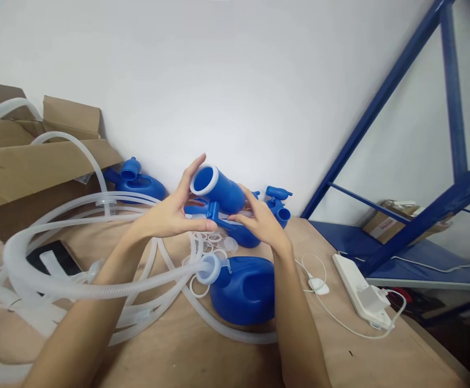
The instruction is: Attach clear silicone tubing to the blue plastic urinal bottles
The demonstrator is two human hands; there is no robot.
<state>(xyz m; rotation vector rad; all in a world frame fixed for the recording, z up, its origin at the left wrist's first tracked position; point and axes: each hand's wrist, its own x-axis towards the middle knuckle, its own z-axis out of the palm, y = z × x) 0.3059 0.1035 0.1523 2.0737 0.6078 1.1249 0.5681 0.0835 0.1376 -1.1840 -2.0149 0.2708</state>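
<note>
Both hands hold up a blue plastic urinal mouthpiece (227, 193), tilted so its white-ringed opening faces me to the left. My left hand (172, 214) grips the ringed end, with its thumb below beside a small blue clip. Around the other end, the fingers of my right hand (266, 222) are closed, partly hidden by the part. Below them a blue urinal bottle (240, 291) lies on the table, with a clear corrugated hose (138, 288) joined to its neck by a whitish collar (209, 269). Several clear rings (214, 237) lie just behind that bottle.
Coiled clear hoses cover the left side, some coming from an open cardboard box (44, 167). More blue bottles (146, 186) stand along the wall. A dark phone (63, 256) lies under the hoses. At right are a white power strip (359, 291), cables and a blue metal rack (380, 113).
</note>
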